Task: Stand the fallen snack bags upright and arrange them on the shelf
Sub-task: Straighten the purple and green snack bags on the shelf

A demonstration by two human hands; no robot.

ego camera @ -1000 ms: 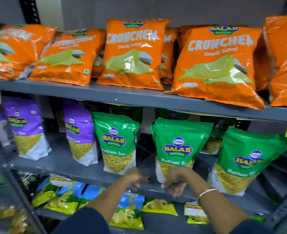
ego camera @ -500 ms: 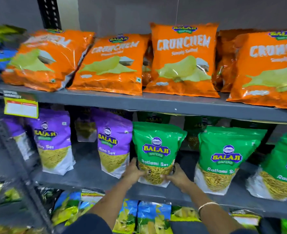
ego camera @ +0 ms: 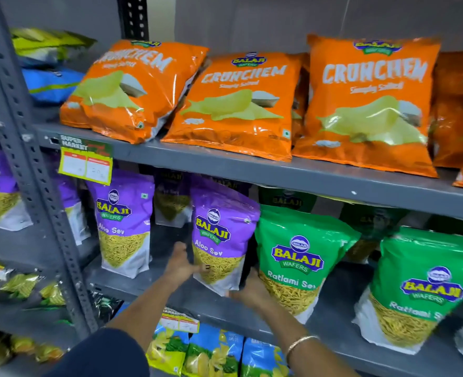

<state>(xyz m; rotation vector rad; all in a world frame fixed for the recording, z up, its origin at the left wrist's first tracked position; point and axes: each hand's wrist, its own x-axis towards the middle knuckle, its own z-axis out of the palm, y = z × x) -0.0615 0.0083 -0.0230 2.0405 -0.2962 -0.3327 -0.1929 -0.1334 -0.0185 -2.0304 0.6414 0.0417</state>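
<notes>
- purple aloo sev bag (ego camera: 220, 240) stands on the middle shelf (ego camera: 333, 330), near the front edge, leaning a little to the right, its upper right corner touching the green ratlami sev bag (ego camera: 298, 259) beside it.
- left hand (ego camera: 180, 263) is pressed flat against the lower left side of that purple bag, fingers spread and partly curled round its edge, thumb on the front.
- right hand (ego camera: 252, 291) is cupped under the bag's lower right corner, between it and the green bag; the fingers are hidden behind the packs, so how far they close cannot be told.
- a thin bracelet (ego camera: 301, 342) sits on the right wrist, and dark sleeves cover both upper arms at the bottom of the view.
- left of the held bag, well apart, a second purple aloo sev bag (ego camera: 124, 224) stands upright, with more purple packs in the shadow behind.
- far right on the same shelf another green ratlami sev bag (ego camera: 423, 287) stands upright, tilted slightly.
- on the top shelf (ego camera: 252, 170) a row of orange crunchem bags (ego camera: 371, 104) leans back, the leftmost one slumped to the right.
- a yellow and red price tag (ego camera: 86, 163) hangs from the top shelf's front edge at the left.
- below, blue and yellow chip packs (ego camera: 216, 352) lie on the lowest shelf.
- a grey perforated upright (ego camera: 34, 170) runs down the left side, with more packs beyond it.
</notes>
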